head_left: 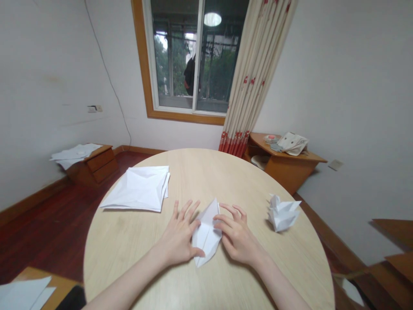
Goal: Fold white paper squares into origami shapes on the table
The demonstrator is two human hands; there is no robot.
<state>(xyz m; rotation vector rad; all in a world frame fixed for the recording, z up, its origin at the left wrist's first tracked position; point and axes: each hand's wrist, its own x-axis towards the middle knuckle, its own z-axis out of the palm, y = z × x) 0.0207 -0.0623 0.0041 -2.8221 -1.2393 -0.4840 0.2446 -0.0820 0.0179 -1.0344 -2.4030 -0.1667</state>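
Observation:
A white sheet of paper folded into a narrow diamond (206,237) lies on the round table in front of me, its pointed ends toward and away from me. My left hand (181,236) rests at its left edge with the fingers spread, the thumb and index finger touching the paper. On the other side, my right hand (237,234) has bent fingers closed on the right edge, where a flap is partly raised. The right thumb is partly hidden by the paper and hand. A finished-looking folded paper figure (284,214) with pointed tips stands to the right.
A stack of creased white paper (137,187) lies at the table's (200,163) left. Beyond the table are a low wooden cabinet (100,163) with papers on top, a corner desk (287,165) with a cloth bag (292,143), and a curtain (248,86) beside the window.

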